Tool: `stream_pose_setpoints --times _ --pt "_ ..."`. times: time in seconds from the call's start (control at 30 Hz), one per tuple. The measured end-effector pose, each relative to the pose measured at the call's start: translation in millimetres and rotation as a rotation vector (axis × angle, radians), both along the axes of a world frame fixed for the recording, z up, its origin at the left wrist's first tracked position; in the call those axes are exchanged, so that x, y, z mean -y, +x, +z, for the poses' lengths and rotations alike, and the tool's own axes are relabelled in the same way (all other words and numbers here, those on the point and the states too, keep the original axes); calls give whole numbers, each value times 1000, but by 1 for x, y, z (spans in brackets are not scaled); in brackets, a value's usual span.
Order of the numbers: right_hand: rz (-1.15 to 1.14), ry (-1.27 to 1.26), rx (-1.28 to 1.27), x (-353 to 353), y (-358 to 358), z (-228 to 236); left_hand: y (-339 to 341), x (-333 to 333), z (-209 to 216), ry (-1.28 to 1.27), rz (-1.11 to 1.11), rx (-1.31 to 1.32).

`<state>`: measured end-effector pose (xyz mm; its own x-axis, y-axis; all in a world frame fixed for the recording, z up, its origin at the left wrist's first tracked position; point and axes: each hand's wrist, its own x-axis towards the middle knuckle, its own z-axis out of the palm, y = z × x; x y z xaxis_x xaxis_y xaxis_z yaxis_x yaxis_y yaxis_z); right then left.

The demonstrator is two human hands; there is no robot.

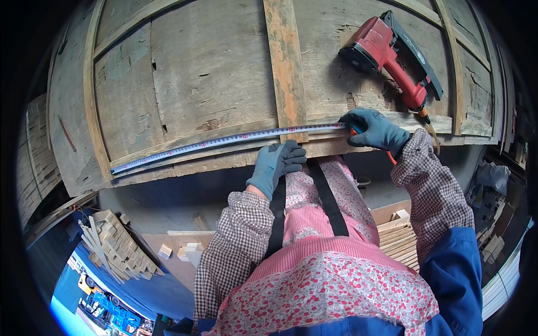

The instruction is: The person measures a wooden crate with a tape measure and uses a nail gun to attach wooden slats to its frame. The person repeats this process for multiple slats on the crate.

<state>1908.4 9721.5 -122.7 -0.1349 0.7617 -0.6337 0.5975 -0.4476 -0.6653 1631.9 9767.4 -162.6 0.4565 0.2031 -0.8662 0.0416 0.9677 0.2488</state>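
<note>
Stretching along the near rail (440, 121) of one plywood panel (213, 67), a single tape measure (246, 136) lay with its blade out, from the left batten (91, 84) across the centre batten (288, 67) to the right hand (374, 130). Both hands wore blue-grey gloves. The right hand was curled around the tape measure's mostly hidden case; the left hand (277, 165) was loosely open, fingers close together, at the panel's near edge just beside the blade. One red nail gun (399, 71), with its air hose (428, 126), lay far right; one thin red stick (67, 133) lay left. At the right was crumpled translucent plastic (494, 178); I could not tell its contents.
</note>
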Motion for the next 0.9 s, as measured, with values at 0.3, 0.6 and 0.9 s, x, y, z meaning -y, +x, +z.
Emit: stream_pose_setpoints --times 0.3,0.6,0.9 --pt "-12 -27 -20 -1 -1 0 4 0 6 19 4 -11" --pt "-2 -44 5 -5 -5 9 5 1 3 29 10 -26" --pt "7 -47 5 -2 -1 2 6 3 2 37 6 -23"
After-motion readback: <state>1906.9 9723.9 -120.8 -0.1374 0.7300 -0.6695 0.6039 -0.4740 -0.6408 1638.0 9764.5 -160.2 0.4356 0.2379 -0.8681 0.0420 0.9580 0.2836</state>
